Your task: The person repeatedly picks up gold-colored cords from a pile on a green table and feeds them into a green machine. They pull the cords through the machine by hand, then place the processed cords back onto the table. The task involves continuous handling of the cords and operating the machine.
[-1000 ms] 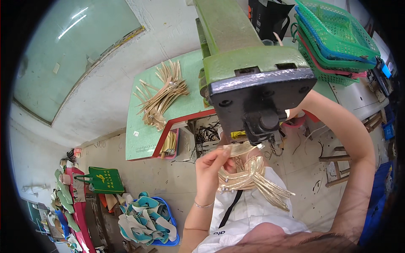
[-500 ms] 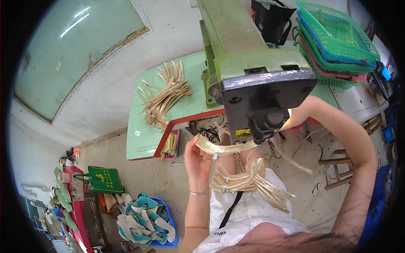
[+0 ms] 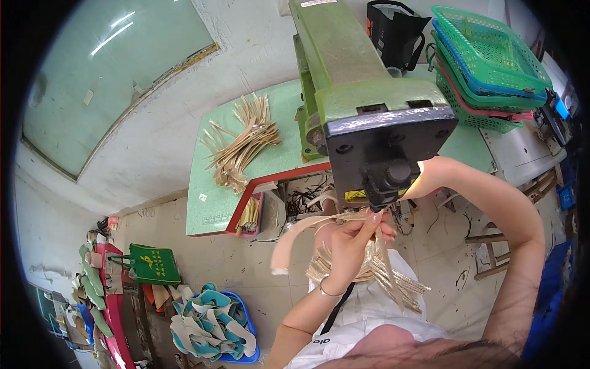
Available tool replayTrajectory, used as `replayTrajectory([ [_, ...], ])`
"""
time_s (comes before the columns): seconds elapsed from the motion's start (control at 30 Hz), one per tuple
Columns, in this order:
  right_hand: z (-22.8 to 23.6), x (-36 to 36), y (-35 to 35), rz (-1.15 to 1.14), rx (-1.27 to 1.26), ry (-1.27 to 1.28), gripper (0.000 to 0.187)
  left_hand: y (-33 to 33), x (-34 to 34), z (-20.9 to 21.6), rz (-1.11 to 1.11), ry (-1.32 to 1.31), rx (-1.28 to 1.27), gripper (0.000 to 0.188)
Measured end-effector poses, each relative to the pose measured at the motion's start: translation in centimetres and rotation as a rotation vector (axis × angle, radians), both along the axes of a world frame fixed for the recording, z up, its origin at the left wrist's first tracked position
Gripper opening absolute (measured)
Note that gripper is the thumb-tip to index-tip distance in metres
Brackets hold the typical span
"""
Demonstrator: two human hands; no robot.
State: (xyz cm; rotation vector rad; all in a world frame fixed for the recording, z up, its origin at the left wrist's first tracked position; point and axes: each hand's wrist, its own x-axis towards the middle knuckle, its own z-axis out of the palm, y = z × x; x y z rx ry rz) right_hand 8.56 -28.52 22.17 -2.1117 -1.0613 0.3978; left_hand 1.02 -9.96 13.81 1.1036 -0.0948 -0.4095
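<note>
My left hand is closed on a gold strap, right under the black head of the green machine. One end of the strap curves out to the left, showing its pale underside; a narrower part hangs down past my fingers. My right forearm reaches in from the right and passes behind the machine head, which hides my right hand. On my lap lies a bundle of gold straps, partly covered by my left hand.
More gold straps are heaped on the green tabletop with a red edge. Stacked plastic baskets stand at the back right. On the floor at left are a blue basket of cut pieces and a green bag. A wooden stool is at right.
My left hand has moved right, from the strap's outer end to just below the machine head. The strap's left end now hangs free with its pale side showing.
</note>
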Motion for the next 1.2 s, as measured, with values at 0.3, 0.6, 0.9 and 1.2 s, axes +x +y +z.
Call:
replayTrajectory([
  [0.3,1.1,-2.1,0.3,-0.259,-0.183,0.058,0.04,4.9,0.0,-1.1,0.178,-0.079,0.162,0.022],
  [0.6,-6.2,-6.0,3.1,0.129,0.145,-0.306,0.052,7.5,-1.0,-4.3,-0.278,0.184,0.0,0.028],
  [0.9,-2.9,-7.8,1.6,-0.082,-0.017,0.208,0.028,4.7,-0.2,-2.3,0.205,-0.735,0.515,0.033],
  [1.2,-3.5,-7.6,-0.3,-0.054,0.176,0.407,0.036,5.2,1.7,-2.2,0.207,-1.32,0.737,0.027],
])
